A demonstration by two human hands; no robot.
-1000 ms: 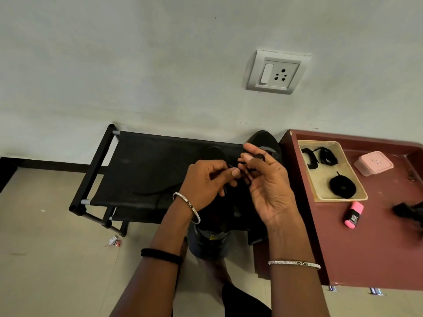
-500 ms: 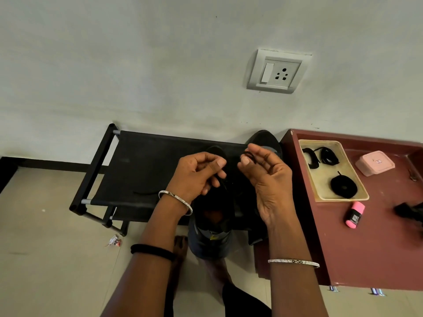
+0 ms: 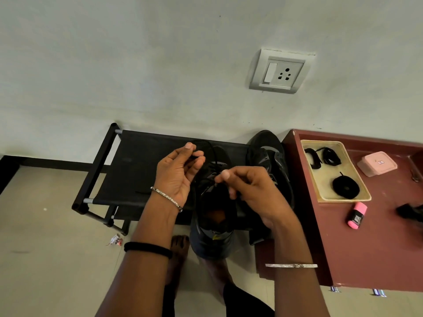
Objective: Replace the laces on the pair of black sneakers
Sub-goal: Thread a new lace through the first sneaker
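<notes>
A black sneaker (image 3: 215,216) stands on the black fabric rack (image 3: 137,170), its opening toward me. My left hand (image 3: 178,172) pinches a thin black lace (image 3: 209,147) that loops up over the shoe's toe. Over the tongue, my right hand (image 3: 249,191) pinches another stretch of that lace near the eyelets. The second black sneaker (image 3: 270,156) lies just right of the first, against the wall, partly hidden by my right hand.
A maroon table (image 3: 366,248) stands at the right. Its beige tray (image 3: 357,197) holds a coiled black lace (image 3: 345,187) and two bundled ones (image 3: 322,156). Beside it are a pink box (image 3: 377,163) and a pink highlighter (image 3: 357,216). My bare feet (image 3: 178,252) are below the rack.
My left hand has moved up and left, drawing the lace out in a loop. My right hand has dropped onto the shoe's tongue.
</notes>
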